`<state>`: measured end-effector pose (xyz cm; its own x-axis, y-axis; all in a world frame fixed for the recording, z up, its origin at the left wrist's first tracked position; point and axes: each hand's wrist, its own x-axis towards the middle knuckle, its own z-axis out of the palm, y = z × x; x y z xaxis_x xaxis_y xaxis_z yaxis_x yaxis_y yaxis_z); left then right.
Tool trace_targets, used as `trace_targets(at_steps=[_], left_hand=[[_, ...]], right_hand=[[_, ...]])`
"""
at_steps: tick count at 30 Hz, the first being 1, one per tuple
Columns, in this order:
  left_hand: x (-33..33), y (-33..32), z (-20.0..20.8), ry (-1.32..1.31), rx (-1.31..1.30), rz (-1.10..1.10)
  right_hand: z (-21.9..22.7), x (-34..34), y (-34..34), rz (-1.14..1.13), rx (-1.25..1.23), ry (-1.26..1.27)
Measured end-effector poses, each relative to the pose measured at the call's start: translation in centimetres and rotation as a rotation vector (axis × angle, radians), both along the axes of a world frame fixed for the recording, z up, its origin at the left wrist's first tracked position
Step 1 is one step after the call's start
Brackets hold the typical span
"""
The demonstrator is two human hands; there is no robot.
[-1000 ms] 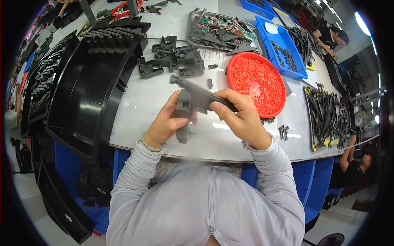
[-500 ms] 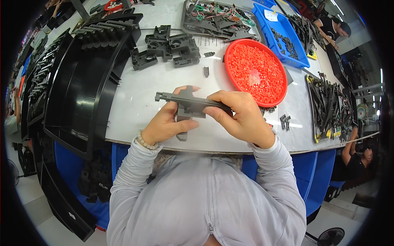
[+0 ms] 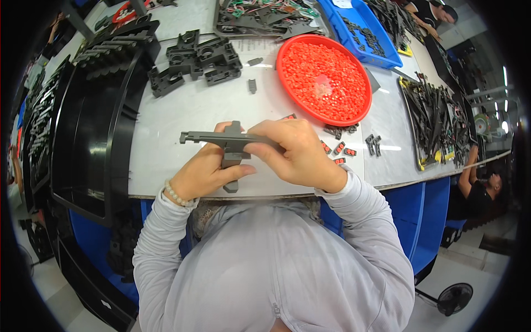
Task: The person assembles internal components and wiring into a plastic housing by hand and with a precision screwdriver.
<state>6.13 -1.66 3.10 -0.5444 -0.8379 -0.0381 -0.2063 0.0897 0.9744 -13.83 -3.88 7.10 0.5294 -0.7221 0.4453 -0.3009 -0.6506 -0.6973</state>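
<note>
Two dark grey parts: a long bar (image 3: 207, 136) lying across an upright bracket (image 3: 232, 159), both raised over the bench (image 3: 166, 119) near its front edge; whether they lock or merely touch cannot be told.
Left hand (image 3: 200, 172): fingers curled behind the bracket, thumb pressed across its front below the bar.
Right hand (image 3: 301, 152): fingers pinching the bar's right end, thumb underneath and forefinger along the top.
Bar's feel: probably light, stiff moulded plastic that bends little; its length should give leverage, so a small wrist twist would swing the far tip widely.
Bar's weak spot: the notched, hooked left tip looks thin and likeliest to chip, so better not gripped or knocked.
Bar's best hold: the plain right end, where the fingers have flat faces.
Bracket's feel: seemingly rigid, chunkier and also light; smooth faces might slide a little under a loose thumb.
Bracket's best hold: its body below the crossing, thumb against fingers, clear of the bar.
Red bowl (image 3: 303, 107): filled with tiny red pieces, beyond the right hand, toward the bench's far side.
Red-dotted dark pieces (image 3: 339, 148): loose on the bench, just beside the right hand, near the front edge.
</note>
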Motion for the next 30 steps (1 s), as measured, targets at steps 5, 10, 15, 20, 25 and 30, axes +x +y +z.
trace_targets(at_steps=[5, 10, 15, 20, 25, 30], left_hand=[[-1.1, 0.8, -1.9, 0.275, 0.054, 0.137], [-0.9, 1.1, -1.2, 0.647, -0.014, 0.309], [-1.0, 0.9, -0.5, 0.723, -0.133, 0.233], [-2.0, 0.6, -1.3, 0.753, -0.088, 0.164], [-2.9, 1.0, -1.3, 0.775, 0.007, 0.178], [-3.5, 1.1, -1.2, 0.753, 0.045, 0.293]], right_hand=[[1.9, -2.5, -0.7, 0.148, 0.499, -0.080], [-0.1, -8.5, -0.4, -0.220, 0.461, -0.232], [-4.3, -11.0, 2.4, -0.451, 0.018, 0.313], [-6.2, -9.4, 4.2, -0.517, -0.079, 0.466], [-7.3, -8.5, 4.1, -0.504, -0.092, 0.574], [-8.1, -8.1, 3.7, -0.435, -0.165, 0.433]])
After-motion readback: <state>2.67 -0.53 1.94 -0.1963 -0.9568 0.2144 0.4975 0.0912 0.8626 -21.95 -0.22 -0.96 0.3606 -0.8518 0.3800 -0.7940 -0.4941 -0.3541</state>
